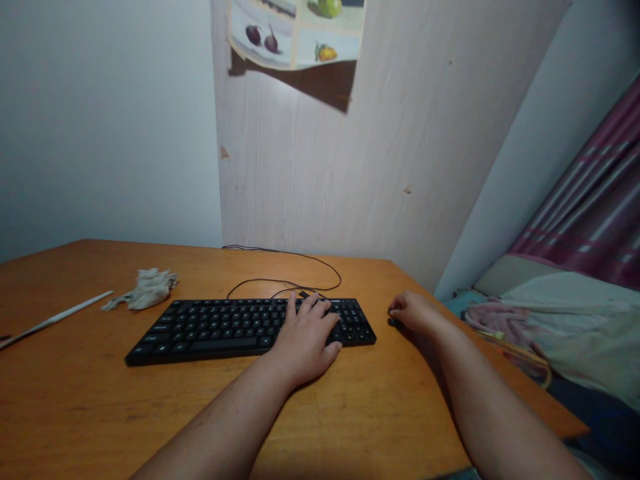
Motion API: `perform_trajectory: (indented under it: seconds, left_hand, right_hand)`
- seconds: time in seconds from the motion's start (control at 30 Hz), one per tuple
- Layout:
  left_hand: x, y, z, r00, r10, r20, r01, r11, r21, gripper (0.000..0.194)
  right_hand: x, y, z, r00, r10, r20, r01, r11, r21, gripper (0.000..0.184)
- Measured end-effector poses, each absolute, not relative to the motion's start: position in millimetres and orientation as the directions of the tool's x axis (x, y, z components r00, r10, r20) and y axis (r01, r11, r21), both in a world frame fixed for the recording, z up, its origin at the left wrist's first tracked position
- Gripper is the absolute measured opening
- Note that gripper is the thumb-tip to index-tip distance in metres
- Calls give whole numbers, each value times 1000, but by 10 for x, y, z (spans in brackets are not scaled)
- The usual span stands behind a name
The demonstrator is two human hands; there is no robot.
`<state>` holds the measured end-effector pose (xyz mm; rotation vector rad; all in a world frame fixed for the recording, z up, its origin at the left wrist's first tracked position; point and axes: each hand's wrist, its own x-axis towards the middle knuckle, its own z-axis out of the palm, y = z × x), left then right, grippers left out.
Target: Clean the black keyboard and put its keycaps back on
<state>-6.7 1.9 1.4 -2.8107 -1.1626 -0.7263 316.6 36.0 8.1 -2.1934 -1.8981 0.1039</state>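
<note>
One spread left hand [307, 343] rests on the black keyboard [215, 328]; the right hand [393, 313] pinches a small dark object [391, 323]

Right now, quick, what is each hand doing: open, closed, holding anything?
Left hand: open, fingers spread, resting on the keyboard.
Right hand: fingers closed on a small black thing, too small to make out.

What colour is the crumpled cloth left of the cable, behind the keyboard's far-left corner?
Off-white, greyish cloth; it shows best in the head view.
</note>
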Motion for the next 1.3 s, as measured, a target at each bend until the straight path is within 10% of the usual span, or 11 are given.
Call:
perform_trajectory:
  seconds: [0.57,1.3]
  left_hand:
    - [-48,28,-22,619,655,434,669,-729,146,42]
    - [-50,-1,10,630,656,416,660,-734,160,40]
  right_hand:
    - [2332,-25,275,-319,891,323,877,407,-256,8]
    - [2167,-83,298,-451,874,181,876,472,-101,10]
